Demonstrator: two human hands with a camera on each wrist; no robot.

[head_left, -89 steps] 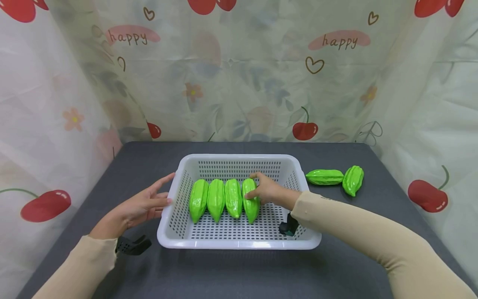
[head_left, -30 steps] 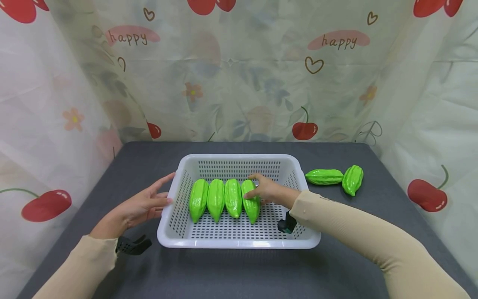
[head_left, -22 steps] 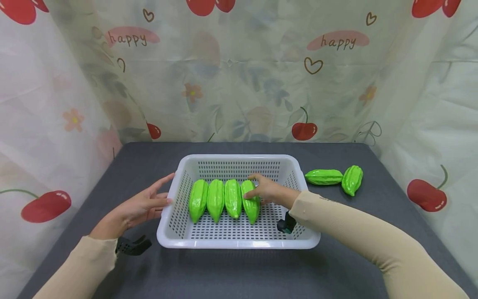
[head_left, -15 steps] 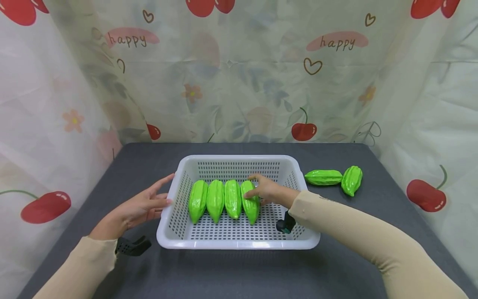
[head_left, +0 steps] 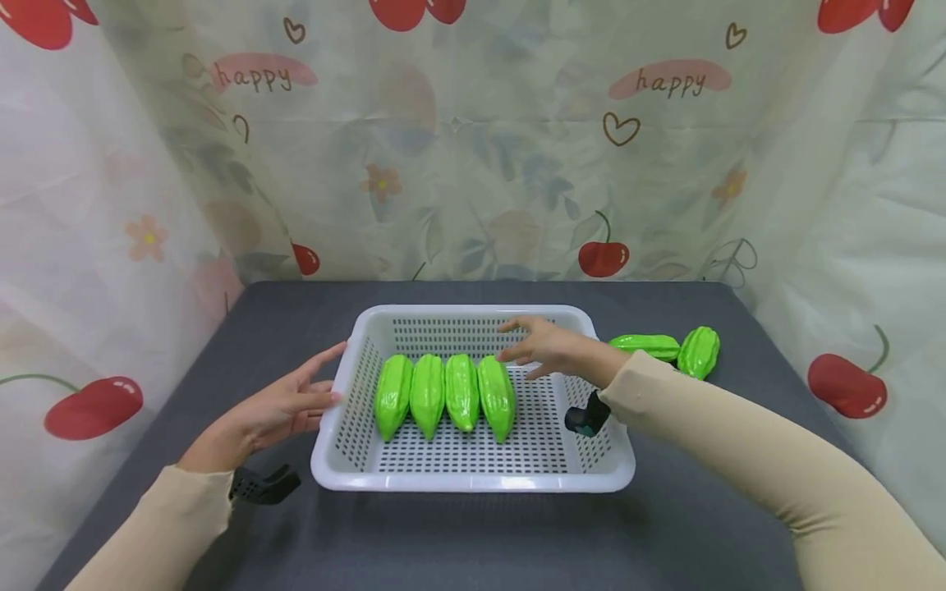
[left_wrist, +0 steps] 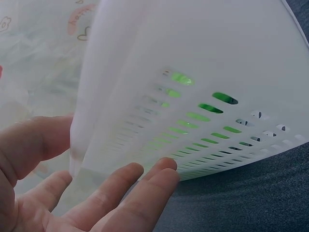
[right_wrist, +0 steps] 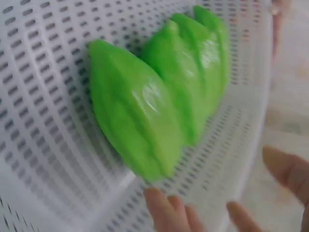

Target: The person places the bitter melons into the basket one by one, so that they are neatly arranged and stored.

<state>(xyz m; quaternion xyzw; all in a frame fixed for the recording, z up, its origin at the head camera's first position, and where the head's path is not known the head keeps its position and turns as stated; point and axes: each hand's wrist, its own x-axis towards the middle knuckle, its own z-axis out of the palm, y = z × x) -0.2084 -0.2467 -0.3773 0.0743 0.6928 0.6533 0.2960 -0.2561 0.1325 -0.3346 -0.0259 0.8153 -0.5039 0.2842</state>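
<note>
A white perforated basket (head_left: 473, 483) stands on the dark tabletop with several bright green, ribbed, pointed gourds in it. They lie side by side, pointing toward the front; the rightmost gourd (head_left: 498, 402) is closest to the right hand (head_left: 556, 346). That hand hovers over the basket's right half, holding nothing, with its fingers spread and apart from the gourds. In the right wrist view, its fingertips (right_wrist: 154, 198) show just past the end of the nearest gourd (right_wrist: 135, 116). The left hand (head_left: 277, 409) touches the basket's left end with extended fingers. Through the slots, the left wrist view shows bits of green.
Right of the basket, a gourd (head_left: 650, 344) lies sideways, partly hidden behind the right sleeve. Another gourd (head_left: 698, 351) lies beside it. A printed curtain (head_left: 458, 180) hangs behind the dark table (head_left: 473, 542) and at both sides.
The right hand has let go of the rightmost gourd and moved up and to the right. That gourd stays beside the others in the basket. The left hand keeps its place.
</note>
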